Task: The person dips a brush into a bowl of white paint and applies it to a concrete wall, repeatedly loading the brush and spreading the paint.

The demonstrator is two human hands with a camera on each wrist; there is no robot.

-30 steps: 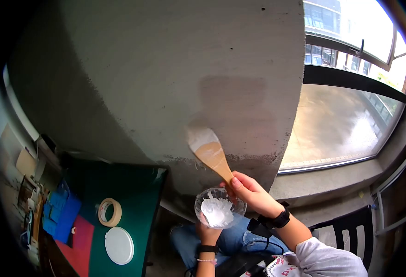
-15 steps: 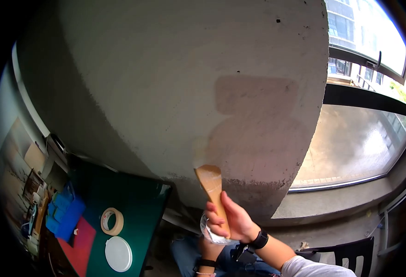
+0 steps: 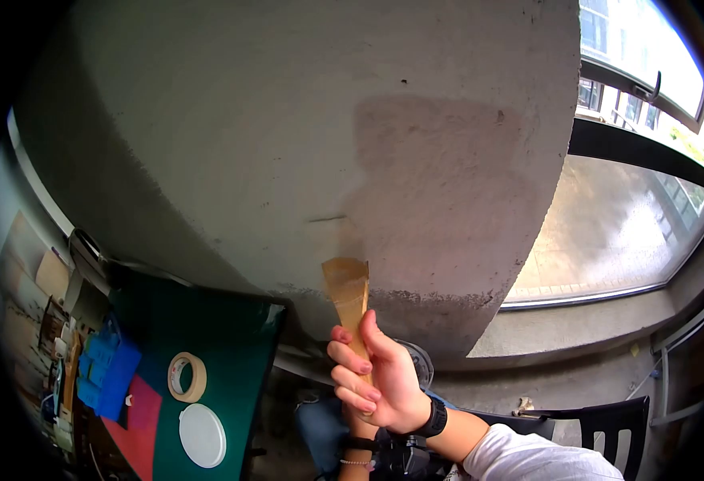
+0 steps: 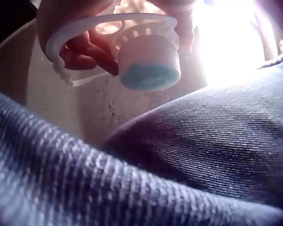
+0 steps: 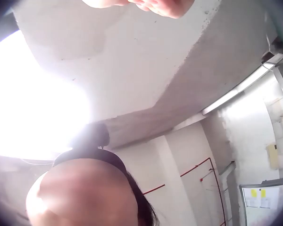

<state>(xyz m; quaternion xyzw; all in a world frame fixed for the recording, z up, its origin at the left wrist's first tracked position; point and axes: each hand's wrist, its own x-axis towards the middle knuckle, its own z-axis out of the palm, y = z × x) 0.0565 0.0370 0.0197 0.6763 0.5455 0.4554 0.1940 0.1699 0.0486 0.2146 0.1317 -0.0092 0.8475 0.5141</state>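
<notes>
Head view: the right hand (image 3: pixel 384 381) grips a wooden spatula (image 3: pixel 347 290); lower down, the left hand (image 4: pixel 92 52) holds a plastic tub (image 4: pixel 148 61). Whether the spatula touches the wall (image 3: pixel 304 152) ahead, I can't tell; I'd keep it flat, pressing evenly.

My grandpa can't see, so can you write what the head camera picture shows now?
A person's right hand grips a wooden spatula in front of a grey wall. On the picture's left, a tape roll and a round white lid lie on a green table; a window is at right.
</notes>
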